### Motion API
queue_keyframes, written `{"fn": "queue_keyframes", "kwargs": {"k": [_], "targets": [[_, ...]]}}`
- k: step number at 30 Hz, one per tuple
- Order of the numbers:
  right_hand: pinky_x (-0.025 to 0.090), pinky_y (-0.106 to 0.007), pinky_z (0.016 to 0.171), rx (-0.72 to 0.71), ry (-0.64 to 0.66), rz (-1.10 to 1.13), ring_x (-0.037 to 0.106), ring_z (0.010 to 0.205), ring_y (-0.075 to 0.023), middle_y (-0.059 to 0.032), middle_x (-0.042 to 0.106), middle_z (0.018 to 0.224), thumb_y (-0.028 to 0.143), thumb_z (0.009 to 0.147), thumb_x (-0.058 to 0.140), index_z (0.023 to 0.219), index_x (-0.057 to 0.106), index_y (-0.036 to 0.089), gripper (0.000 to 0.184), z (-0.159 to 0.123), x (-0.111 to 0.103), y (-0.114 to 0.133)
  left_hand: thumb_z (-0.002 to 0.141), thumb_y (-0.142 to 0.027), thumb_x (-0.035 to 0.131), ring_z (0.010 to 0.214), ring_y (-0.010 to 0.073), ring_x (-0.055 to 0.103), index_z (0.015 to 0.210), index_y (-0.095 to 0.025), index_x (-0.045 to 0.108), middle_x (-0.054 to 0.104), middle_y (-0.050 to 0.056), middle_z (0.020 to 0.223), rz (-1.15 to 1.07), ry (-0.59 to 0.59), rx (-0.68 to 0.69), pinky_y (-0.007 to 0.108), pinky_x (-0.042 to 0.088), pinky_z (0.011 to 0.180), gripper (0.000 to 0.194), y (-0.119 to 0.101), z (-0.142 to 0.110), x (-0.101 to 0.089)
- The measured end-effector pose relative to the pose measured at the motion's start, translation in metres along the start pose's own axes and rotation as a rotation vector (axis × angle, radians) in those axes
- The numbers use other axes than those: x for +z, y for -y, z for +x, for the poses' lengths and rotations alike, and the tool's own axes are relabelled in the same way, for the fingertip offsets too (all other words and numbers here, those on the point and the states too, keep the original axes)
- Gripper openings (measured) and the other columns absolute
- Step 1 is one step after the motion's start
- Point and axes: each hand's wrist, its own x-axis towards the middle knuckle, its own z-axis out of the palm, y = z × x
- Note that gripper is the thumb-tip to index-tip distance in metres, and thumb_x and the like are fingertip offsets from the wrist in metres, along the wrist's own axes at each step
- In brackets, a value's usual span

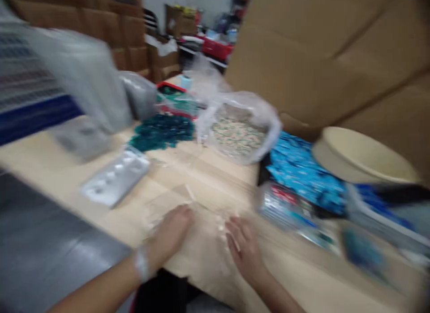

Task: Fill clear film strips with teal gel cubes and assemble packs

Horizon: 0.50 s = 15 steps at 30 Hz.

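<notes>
My left hand (176,228) is closed, its fingers curled on what looks like a clear plastic bag (168,203) lying on the table. Small whitish pieces (154,222) show beside that hand, blurred. To the right, my right hand (244,245) rests low over the table with fingers bent; a thin pale thing shows between fingers and thumb, too smeared to name. More tiny pale pieces (221,225) lie by its fingertips. Ahead of both hands, an open clear bag (273,124) holds many small cream and green pieces (238,133).
A white tray with round hollows (116,178) lies left, near a heap of dark teal pieces (164,130) and a red-edged tray (171,86). Blue packets (302,171), a cream bowl (366,156) and a clear package (278,205) are right. Tall cardboard (322,57) stands behind.
</notes>
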Motion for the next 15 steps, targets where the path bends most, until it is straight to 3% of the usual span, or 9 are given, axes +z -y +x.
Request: {"fn": "queue_keyframes", "kwargs": {"k": [2,4,7,11,15], "targets": [[0.042,-0.040,0.082,0.124,-0.048,-0.111,0.048,0.100,-0.0221,-0.0103,0.053,0.104,0.015,0.077,0.045,0.108,0.047,0.022,0.031,-0.043,-0.024,-0.019,0.076,-0.036,0.046,0.099,0.0244,0.051,0.091,-0.026,0.061,0.060,0.003,0.102,0.146,0.017,0.058,0.040,0.039,0.086,0.023,0.019,0.001,0.000],[0.043,-0.041,0.079,0.324,-0.146,-0.296,0.048,0.096,-0.0229,-0.0121,0.052,0.100,0.017,0.078,0.045,0.106,0.048,0.019,0.028,-0.089,-0.052,-0.055,0.068,-0.044,0.053,0.112,0.0293,0.042,0.107,-0.037,0.054,0.054,-0.002,0.117,0.219,-0.059,0.091,0.048,0.031,0.093,0.039,0.050,0.007,0.006],[0.041,-0.045,0.078,0.620,-0.257,-0.584,0.046,0.096,-0.0275,-0.0169,0.051,0.101,0.027,0.079,0.044,0.103,0.052,0.012,0.029,-0.143,-0.088,-0.125,0.068,-0.045,0.051,0.109,0.0245,0.045,0.117,-0.058,0.028,0.044,-0.020,0.123,0.151,-0.060,0.124,0.046,0.034,0.092,0.056,0.086,0.014,0.017],[0.033,-0.051,0.084,0.906,-0.277,-0.735,0.038,0.108,-0.0339,-0.0226,0.039,0.121,0.034,0.079,0.042,0.115,0.047,0.008,0.045,-0.164,-0.104,-0.213,0.068,-0.043,0.050,0.102,0.0226,0.049,0.114,-0.066,0.018,0.030,-0.035,0.123,0.114,-0.018,0.103,0.045,0.039,0.088,0.061,0.088,0.014,0.018],[0.031,-0.053,0.082,1.014,-0.271,-0.663,0.038,0.107,-0.0355,-0.0227,0.041,0.121,0.037,0.081,0.039,0.119,0.046,0.011,0.046,-0.164,-0.120,-0.265,0.072,-0.038,0.046,0.105,0.0222,0.046,0.114,-0.066,0.017,0.023,-0.040,0.122,0.121,0.005,0.095,0.045,0.037,0.091,0.059,0.073,0.017,0.014]]}}
